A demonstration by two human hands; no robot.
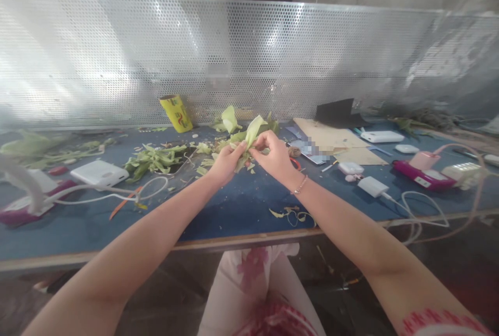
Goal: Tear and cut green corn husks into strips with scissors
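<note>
Near the middle of the blue table (pixel 234 211), both hands meet at a pale green leafy piece (pixel 254 130). My left hand (pixel 229 162) is closed on its lower part, thumb on top. My right hand (pixel 273 155), with a thin bracelet at the wrist, pinches the same piece from the right. The fingertips nearly touch. A heap of green leaf strips (pixel 158 160) lies left of the hands, partly over a dark flat object. More pale leaves (pixel 229 119) are piled just behind the hands.
A yellow tube (pixel 177 113) leans by the perforated metal screen (pixel 132 60). White power banks (pixel 100 173), a purple power strip (pixel 423 176), a charger (pixel 373 186) and loose cables lie at both sides. Cardboard (pixel 331 136) and plastic packets lie right of the hands.
</note>
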